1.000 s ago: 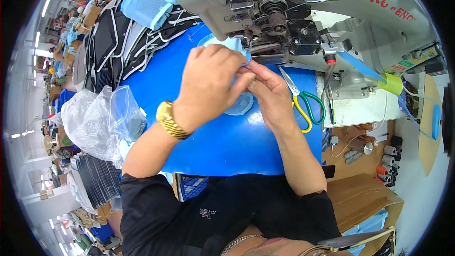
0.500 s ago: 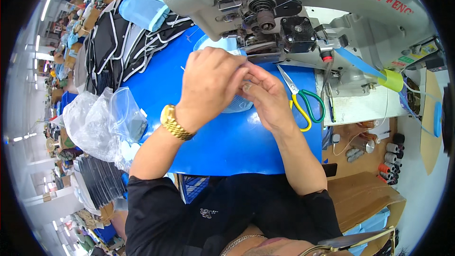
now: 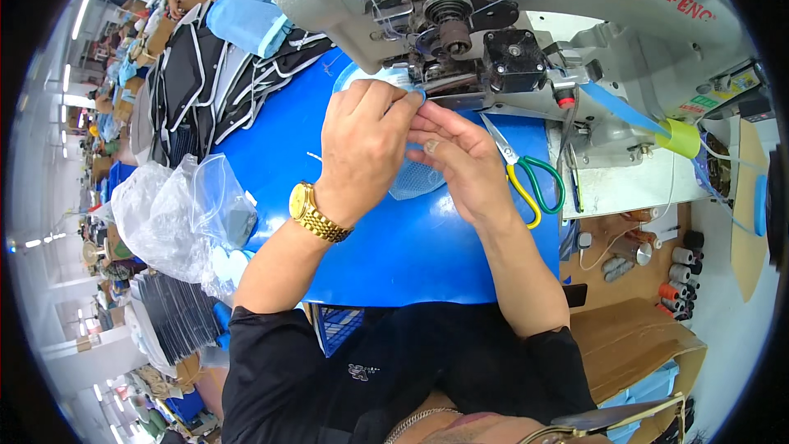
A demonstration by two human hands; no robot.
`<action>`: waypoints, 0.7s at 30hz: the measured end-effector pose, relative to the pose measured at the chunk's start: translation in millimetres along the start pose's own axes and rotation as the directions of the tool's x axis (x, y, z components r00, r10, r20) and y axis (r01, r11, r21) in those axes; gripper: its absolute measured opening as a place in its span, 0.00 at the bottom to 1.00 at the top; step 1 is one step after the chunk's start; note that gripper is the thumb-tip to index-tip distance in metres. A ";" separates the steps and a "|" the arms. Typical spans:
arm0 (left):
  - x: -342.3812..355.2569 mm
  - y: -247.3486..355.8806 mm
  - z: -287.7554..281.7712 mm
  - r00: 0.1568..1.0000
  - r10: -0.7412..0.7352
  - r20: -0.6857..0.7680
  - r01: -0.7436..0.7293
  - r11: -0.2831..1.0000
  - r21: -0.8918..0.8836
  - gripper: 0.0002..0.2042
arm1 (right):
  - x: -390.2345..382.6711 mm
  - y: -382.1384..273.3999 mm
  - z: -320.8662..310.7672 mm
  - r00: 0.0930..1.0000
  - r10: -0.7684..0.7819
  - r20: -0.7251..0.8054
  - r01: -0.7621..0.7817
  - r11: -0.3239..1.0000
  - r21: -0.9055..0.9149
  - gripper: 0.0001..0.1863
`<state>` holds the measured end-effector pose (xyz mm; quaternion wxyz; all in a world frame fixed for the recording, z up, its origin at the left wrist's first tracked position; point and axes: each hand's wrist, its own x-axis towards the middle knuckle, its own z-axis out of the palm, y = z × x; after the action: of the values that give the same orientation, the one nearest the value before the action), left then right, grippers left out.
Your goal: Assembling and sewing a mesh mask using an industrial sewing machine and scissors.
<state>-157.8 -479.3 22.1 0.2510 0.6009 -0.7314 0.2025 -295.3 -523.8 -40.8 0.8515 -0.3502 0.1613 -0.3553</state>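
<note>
My left hand [image 3: 362,144], with a gold watch on its wrist, pinches the edge of a light blue mesh fabric piece [image 3: 416,182] just in front of the sewing machine's [image 3: 450,82] needle area. Close beside it my right hand [image 3: 464,160] has thumb and fingers closed on the same edge, partly hidden by the left fingers. A bit of blue edging shows at the left fingertips. The mesh hangs below and behind both hands over the blue table [image 3: 394,255], and its pale rim reaches up under the machine head.
Yellow-and-green-handled scissors [image 3: 526,177] lie right of my right hand. Black fabric pieces with white edging [image 3: 197,74] are heaped at the far left, a light blue piece [image 3: 246,20] on top. Clear plastic bags [image 3: 173,214] sit at left. Blue tape [image 3: 625,107] runs into the machine.
My left hand has shifted slightly right, and the blue edging now shows at its fingertips. More mesh shows below the hands. At the far upper left, another person has come into view.
</note>
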 end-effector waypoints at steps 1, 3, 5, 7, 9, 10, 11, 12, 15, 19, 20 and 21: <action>2.1 2.0 -2.1 0.999 -0.023 0.035 0.022 1.000 0.017 0.09 | 1.7 -3.0 0.3 1.000 0.004 0.008 -0.004 1.000 -0.017 0.23; 3.0 2.1 -3.6 0.997 -0.050 0.065 0.047 0.998 0.041 0.08 | 1.9 -2.5 -0.9 1.000 0.011 0.012 -0.010 1.000 -0.025 0.24; 3.1 0.1 0.3 0.998 -0.030 0.046 0.030 1.000 0.004 0.09 | 0.0 3.3 -4.4 1.000 0.008 0.000 -0.008 1.000 -0.030 0.24; 7.0 -1.2 -7.1 0.994 -0.107 0.038 0.107 0.994 -0.003 0.08 | 0.7 2.0 -6.8 1.000 0.000 -0.019 -0.001 0.999 -0.035 0.24; 4.4 -6.7 -10.4 0.993 -0.115 0.034 0.116 0.992 -0.040 0.08 | 0.2 -5.1 0.1 1.000 0.003 0.026 -0.002 0.999 -0.054 0.25; 1.3 -7.7 -10.4 0.996 -0.082 0.040 0.083 0.996 -0.026 0.08 | -0.2 -3.0 0.0 1.000 0.001 0.022 0.000 0.999 -0.052 0.25; -1.7 -7.9 -10.4 0.998 -0.052 0.045 0.053 0.999 -0.006 0.08 | 0.5 0.1 -0.2 0.999 -0.001 0.048 0.002 1.000 -0.029 0.25; -4.4 -4.4 -6.7 1.000 0.010 0.024 -0.010 1.000 -0.007 0.09 | 0.8 1.7 -0.5 0.997 -0.004 0.073 0.004 1.000 -0.005 0.26; -2.2 6.6 -1.3 0.998 0.057 0.013 -0.057 0.998 0.033 0.10 | -0.7 -0.6 -2.6 0.998 0.007 0.068 -0.011 0.998 0.063 0.27; -3.9 2.6 0.1 0.999 0.030 0.015 -0.030 0.999 0.043 0.11 | 3.9 2.1 2.3 0.998 0.010 0.062 -0.015 0.996 0.090 0.24; -2.0 6.0 1.6 0.999 0.033 0.016 -0.034 0.998 0.044 0.11 | 3.6 1.3 -0.9 0.998 -0.011 0.063 0.007 0.998 0.069 0.23; -0.1 9.7 2.1 0.999 0.007 0.037 -0.008 1.000 0.028 0.11 | 3.0 -0.3 -4.2 0.998 -0.032 0.062 0.029 0.999 0.044 0.23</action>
<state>-167.5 -478.6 20.4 0.2281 0.6053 -0.7352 0.2028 -295.6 -528.1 -43.7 0.8580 -0.3452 0.1213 -0.3605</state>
